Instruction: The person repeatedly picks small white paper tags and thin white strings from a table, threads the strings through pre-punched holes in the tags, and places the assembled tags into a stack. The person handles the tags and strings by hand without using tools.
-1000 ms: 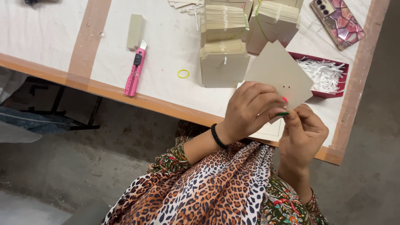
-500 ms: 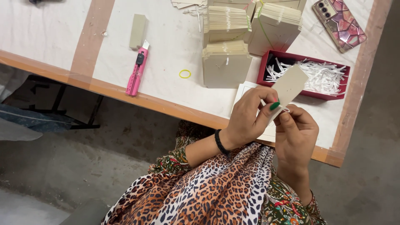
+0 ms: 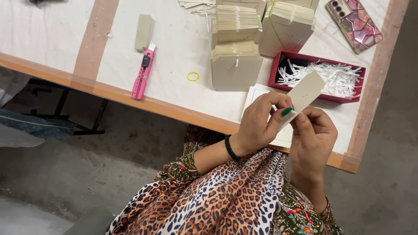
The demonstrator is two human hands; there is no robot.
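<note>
Table [image 3: 183, 52]: red tray [image 3: 278, 72] holds white shreds [image 3: 335, 78]; both hands' fingers [image 3: 278, 117] pinch beige card [image 3: 305, 91].

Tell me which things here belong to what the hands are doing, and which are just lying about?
In use:
- beige card, pinched by the left hand and right hand
- red tray of white paper shreds
- stacks of beige cards
- white sheet beneath the hands

Lying about:
- pink utility knife
- yellow rubber band
- phone
- small beige block
</note>
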